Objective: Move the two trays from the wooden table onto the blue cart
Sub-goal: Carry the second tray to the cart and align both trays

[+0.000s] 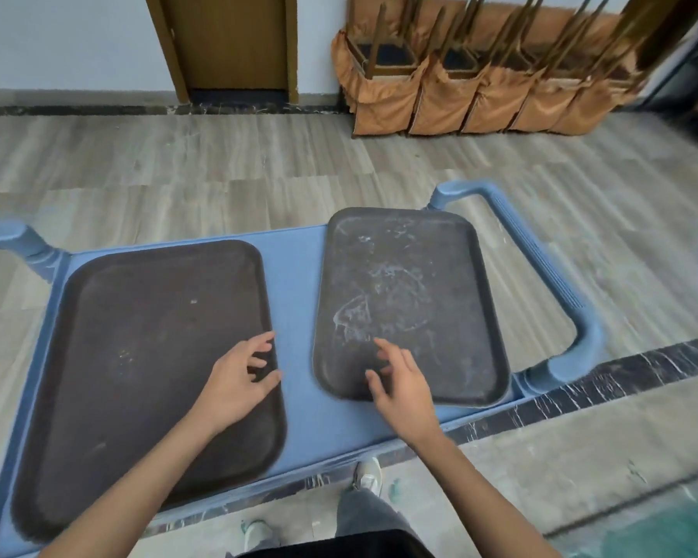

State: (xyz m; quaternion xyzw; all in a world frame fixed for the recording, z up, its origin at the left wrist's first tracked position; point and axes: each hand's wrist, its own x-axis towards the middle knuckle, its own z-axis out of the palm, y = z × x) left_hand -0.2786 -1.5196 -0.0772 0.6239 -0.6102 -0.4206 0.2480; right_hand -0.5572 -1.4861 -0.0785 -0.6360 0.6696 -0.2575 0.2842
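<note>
Left hand (240, 380) and right hand (399, 386) both open, fingers spread, gripping nothing, each over its own tray. Brown tray (146, 376) and scuffed grey tray (408, 300) lie flat side by side on the blue cart (299, 316), long sides running away from the person. Stacked chairs (480, 74) along the wall.

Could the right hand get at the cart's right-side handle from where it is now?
Probably yes. The right hand hovers open over the near edge of the grey tray, holding nothing, and the handle stands just beyond that tray's right edge with nothing between them.
</note>
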